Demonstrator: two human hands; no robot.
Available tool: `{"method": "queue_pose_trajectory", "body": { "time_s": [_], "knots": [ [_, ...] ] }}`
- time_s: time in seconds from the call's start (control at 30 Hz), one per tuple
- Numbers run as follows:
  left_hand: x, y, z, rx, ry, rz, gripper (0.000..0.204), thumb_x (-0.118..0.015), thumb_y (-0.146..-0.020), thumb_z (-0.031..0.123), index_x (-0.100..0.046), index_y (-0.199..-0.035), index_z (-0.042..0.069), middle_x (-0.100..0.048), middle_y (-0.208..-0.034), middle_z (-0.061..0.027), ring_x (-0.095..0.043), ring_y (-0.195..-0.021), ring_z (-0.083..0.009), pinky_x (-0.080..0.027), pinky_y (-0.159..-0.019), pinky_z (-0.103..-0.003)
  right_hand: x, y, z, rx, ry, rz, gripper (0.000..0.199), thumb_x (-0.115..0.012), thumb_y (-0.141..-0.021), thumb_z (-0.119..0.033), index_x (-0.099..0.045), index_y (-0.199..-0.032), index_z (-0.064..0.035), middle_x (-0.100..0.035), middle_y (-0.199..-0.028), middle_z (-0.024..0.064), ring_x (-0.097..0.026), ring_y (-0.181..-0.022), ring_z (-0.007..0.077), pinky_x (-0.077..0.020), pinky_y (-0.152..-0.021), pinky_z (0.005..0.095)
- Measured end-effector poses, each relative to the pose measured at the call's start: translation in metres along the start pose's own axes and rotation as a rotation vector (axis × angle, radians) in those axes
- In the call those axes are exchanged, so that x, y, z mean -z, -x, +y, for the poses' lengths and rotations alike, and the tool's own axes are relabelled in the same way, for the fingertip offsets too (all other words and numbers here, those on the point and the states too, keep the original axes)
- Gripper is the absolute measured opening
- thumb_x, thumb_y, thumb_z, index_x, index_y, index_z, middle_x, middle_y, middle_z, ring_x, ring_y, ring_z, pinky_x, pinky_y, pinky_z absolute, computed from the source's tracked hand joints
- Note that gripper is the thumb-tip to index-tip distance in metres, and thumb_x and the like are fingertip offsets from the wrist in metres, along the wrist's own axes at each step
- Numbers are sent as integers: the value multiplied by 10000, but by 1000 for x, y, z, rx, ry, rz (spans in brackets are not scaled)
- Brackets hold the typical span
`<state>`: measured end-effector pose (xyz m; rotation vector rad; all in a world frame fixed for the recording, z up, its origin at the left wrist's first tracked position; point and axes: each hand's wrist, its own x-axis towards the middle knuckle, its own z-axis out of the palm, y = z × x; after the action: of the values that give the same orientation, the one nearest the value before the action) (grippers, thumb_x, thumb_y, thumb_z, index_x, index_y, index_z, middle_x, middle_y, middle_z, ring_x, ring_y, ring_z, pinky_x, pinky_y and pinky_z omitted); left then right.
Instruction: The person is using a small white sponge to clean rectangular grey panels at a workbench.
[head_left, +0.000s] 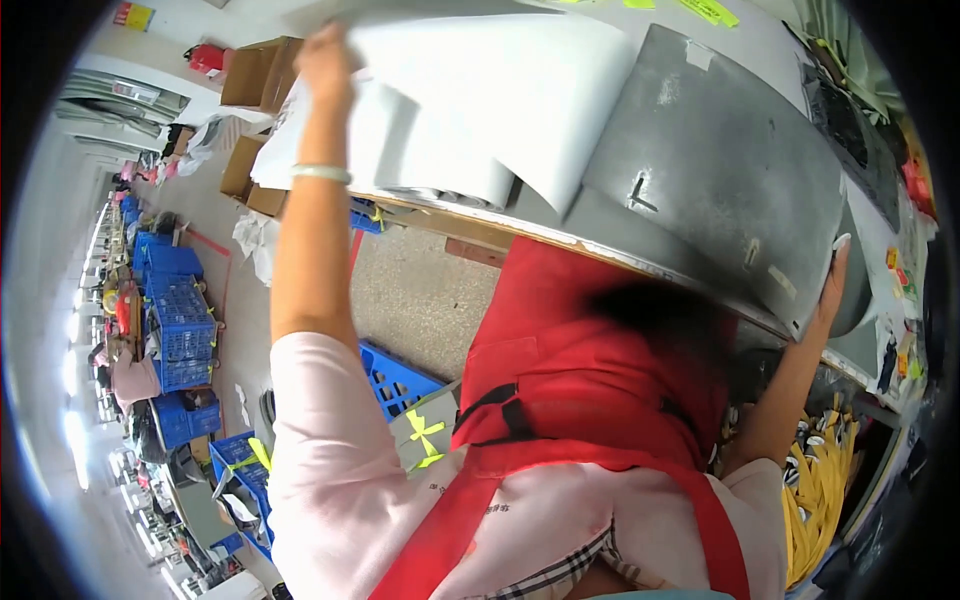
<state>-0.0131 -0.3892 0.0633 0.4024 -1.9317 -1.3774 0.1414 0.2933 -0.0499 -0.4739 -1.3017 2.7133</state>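
My left hand (325, 65) is raised at the far left of the table, its fingers closed at the corner of a large white sheet (500, 75). That sheet is partly lifted and curved, and its far edge is blurred. My right hand (835, 280) grips the right edge of a large grey sheet (715, 165) with scuffs and pale patches. Its fingers are partly hidden by the sheet's edge, and something white shows at the fingertips. Below the white sheet, a rolled or curled sheet (450, 190) lies near the table's front edge.
Cardboard boxes (258, 75) stand beyond the table's left end. Blue crates (180, 330) line the floor at left, and another blue crate (395, 378) is close by my body. Yellow strips (820, 490) hang at lower right. Black plastic packs (850, 125) lie at the far right.
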Motion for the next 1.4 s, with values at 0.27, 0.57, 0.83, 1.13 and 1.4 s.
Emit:
{"method": "queue_pose_trajectory", "body": {
  "time_s": [0.27, 0.57, 0.83, 1.13, 1.4],
  "knots": [
    [224, -33, -168, 297, -353, 291, 480, -612, -942, 402, -725, -952, -65, -729, -913, -170, -703, -839, -268, -551, -783, -388, -24, -17, 16, 53, 141, 57, 552, -597, -1030, -387, -502, -1445, -36, -596, -1380, 131, -618, -1192, 252, -517, -1021, 372],
    [162, 8, -202, 251, -937, 348, 845, -678, -916, 496, -422, -1444, -112, -540, -1388, -313, -582, -1242, -438, -452, -1072, -482, -11, -34, -3, -30, 456, 133, 516, -666, -991, -369, -586, -1377, -36, -644, -1288, 100, -642, -1104, 179, -494, -992, 299],
    [8, 227, 63, -482, -247, -778, 127, -664, -943, 42, -721, -1050, 6, -721, -982, -108, -682, -883, -212, -547, -809, -338, -55, -49, 2, 197, 979, -20, 287, -767, -910, -327, -716, -1025, -69, -645, -910, -53, -543, -872, 70, -421, -807, 221],
    [-28, 277, 42, -617, -386, -1069, 337, -808, -777, 149, -711, -1059, -9, -649, -1029, -130, -604, -966, -336, -510, -855, -420, -61, -20, 21, 400, 1259, 5, 321, -738, -910, -329, -722, -1014, -25, -664, -866, -29, -546, -771, 77, -439, -726, 249],
    [-33, 283, 42, -666, -397, -1026, 275, -808, -774, 110, -725, -1012, 2, -667, -1009, -111, -620, -947, -311, -522, -822, -404, -47, -5, 24, 452, 1261, 47, 269, -750, -927, -277, -725, -1047, -38, -675, -907, -43, -573, -851, 47, -445, -796, 207]
  ]
}}
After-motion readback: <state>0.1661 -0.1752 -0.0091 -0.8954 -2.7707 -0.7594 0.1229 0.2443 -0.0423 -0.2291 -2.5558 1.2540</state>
